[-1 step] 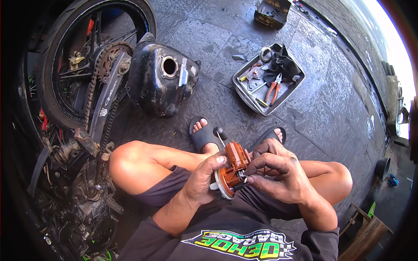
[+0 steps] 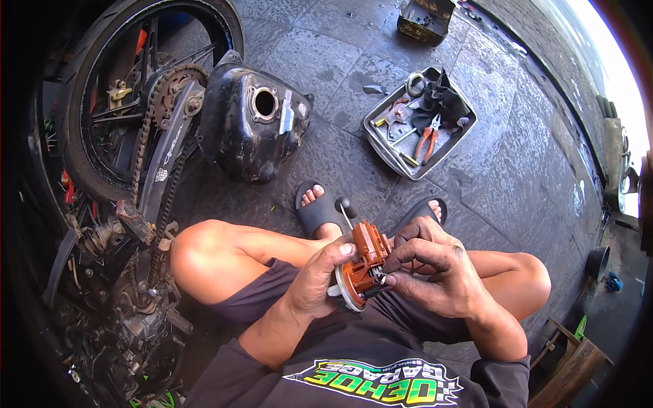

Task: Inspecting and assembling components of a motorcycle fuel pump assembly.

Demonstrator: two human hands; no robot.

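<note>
1. Across the middle of my view runs the floor (image 2: 503, 177): dark tiles, scuffed and patchy, wet-looking in places, seams bending toward the rim.
2. Over on the left, I've got a wheel (image 2: 73, 102) standing dark and spoked, a rusty chain (image 2: 145, 136) coming down alongside the swingarm (image 2: 163, 162). Below that, the grimy engine (image 2: 139, 333) sits in shadow.
3. Just beside the wheel, there's the black tank (image 2: 235, 146) on the tiles, round opening facing me, a pale blue strip (image 2: 286, 115) next to it.
4. Beyond the sandals (image 2: 318, 212), a grey tray (image 2: 381, 153) rests on the floor, loaded: orange-handled pliers (image 2: 427, 145), black cloth (image 2: 441, 102), small tools. Farther off, an open box (image 2: 416, 31) near the top rim.
5. Swinging right: a black bowl (image 2: 597, 264), a blue scrap (image 2: 614, 281) near it, wood (image 2: 578, 367) in the lower corner, white glare burning along the upper right.
6. Centre stage, above the lap, I see the brown unit (image 2: 371, 243), held tilted between both hands, its black float (image 2: 347, 205) out on a thin rod.
7. Left hand (image 2: 316, 279): wrapped firmly around the unit, thumb along its side.
8. Right hand (image 2: 439, 272): fingers curled in against the unit's other side, thumb and index nearly meeting; I can't tell whether anything is pinched there.
</note>
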